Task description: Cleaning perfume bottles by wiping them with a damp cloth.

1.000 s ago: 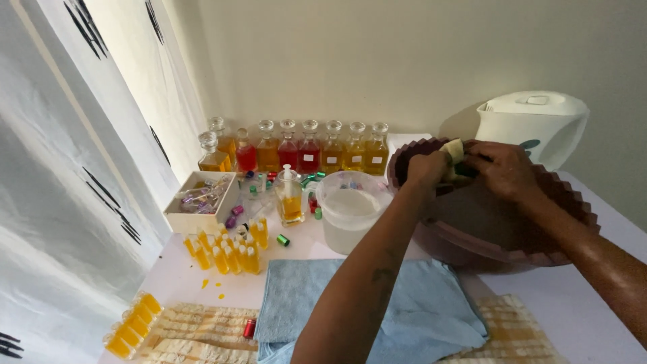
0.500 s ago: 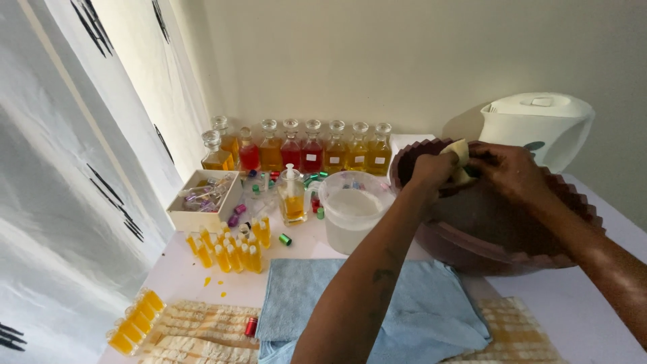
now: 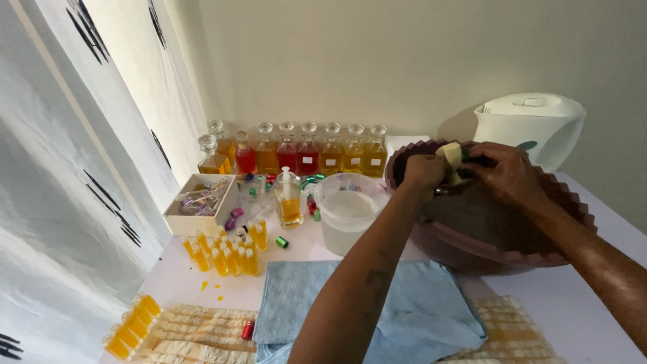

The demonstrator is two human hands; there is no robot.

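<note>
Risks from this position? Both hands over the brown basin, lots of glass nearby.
1. The left hand and right hand grip a pale sponge over the brown basin; water may splash onto the blue cloth.
2. The left forearm crosses close to the translucent tub; a bump might tip it toward the small yellow vials.
3. The basin sits near the table's front edge; leaning on it could shift it.

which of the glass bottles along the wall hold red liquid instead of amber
Three red bottles: one near the left end, and the adjoining pair mid-row. The other bottles hold amber.
</note>
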